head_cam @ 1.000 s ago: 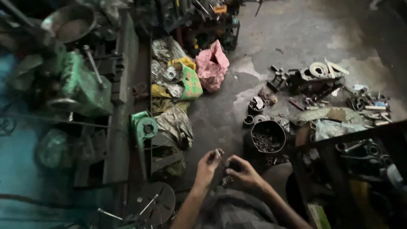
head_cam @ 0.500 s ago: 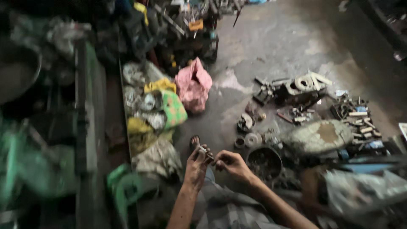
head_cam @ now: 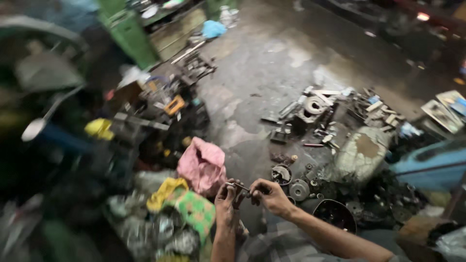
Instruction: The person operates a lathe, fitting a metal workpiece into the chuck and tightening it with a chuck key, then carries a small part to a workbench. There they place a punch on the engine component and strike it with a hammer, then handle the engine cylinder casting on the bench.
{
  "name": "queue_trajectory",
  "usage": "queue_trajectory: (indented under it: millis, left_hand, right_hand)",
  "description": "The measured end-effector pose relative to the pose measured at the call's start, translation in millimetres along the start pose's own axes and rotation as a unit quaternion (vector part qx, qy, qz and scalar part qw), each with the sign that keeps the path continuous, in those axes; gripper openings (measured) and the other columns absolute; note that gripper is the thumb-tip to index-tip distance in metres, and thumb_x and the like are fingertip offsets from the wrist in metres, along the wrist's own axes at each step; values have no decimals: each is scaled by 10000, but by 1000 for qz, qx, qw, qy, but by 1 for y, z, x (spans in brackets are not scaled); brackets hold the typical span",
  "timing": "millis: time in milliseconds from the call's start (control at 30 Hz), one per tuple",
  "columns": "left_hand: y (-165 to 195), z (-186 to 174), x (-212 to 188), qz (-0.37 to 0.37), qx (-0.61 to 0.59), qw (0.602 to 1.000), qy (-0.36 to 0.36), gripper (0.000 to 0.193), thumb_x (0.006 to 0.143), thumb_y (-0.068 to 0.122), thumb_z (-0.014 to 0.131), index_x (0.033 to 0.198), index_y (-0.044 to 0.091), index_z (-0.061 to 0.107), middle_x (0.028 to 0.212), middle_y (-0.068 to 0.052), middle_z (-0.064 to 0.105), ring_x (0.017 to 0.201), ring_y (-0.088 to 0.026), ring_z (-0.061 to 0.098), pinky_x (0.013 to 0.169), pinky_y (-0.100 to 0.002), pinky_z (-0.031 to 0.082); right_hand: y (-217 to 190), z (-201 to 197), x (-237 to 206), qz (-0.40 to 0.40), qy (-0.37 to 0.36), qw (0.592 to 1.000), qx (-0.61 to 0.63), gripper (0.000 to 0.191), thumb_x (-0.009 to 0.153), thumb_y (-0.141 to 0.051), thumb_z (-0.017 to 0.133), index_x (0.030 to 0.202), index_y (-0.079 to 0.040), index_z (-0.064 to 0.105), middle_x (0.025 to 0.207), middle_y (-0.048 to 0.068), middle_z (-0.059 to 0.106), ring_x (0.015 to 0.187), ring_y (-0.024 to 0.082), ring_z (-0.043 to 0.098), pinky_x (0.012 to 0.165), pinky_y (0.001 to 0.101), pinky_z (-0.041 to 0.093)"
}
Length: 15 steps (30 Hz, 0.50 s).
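I hold a small metal part [head_cam: 238, 186] between both hands over the floor: my left hand [head_cam: 226, 201] clamps one end, my right hand [head_cam: 268, 195] pinches the other. It seems mid-handling, unfinished; other metal parts [head_cam: 310, 109] lie scattered beyond.

Pink bag [head_cam: 203, 164], green-yellow cloth [head_cam: 190, 204], scattered metal parts [head_cam: 310, 109], dark bowl [head_cam: 335, 214].

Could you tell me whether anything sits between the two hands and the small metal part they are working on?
Nothing visible does. The left hand and right hand both already grip the small metal part directly, held in the air above the pink rag and the floor clutter.
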<state>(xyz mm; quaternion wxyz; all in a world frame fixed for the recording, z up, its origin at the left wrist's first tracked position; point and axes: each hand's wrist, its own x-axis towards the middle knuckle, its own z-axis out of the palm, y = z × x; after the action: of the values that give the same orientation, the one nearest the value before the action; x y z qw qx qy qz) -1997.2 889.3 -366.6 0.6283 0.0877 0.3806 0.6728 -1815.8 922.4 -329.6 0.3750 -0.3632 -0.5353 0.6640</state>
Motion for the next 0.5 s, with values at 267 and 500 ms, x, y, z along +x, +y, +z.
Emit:
queue_trajectory:
  millis: [267, 500]
  left_hand:
    - [-28, 121, 205, -121, 26, 987, -100, 349, 946, 298, 682, 1149, 15, 654, 1048, -107, 733, 904, -216, 718, 785, -361, 611]
    - [-101, 263, 401, -198, 76, 970, -117, 371, 917, 307, 696, 1178, 46, 666, 1033, -95, 738, 932, -227, 732, 764, -376, 605]
  right_hand:
    - [-4, -131, 137, -49, 172, 984, -18, 82, 948, -89, 709, 957, -10, 689, 916, 16, 692, 808, 95, 613, 716, 252, 530]
    - [-19, -305, 276, -110, 246, 963, 22, 118, 954, -119, 720, 968, -8, 686, 923, 35, 683, 836, 100, 626, 750, 255, 523]
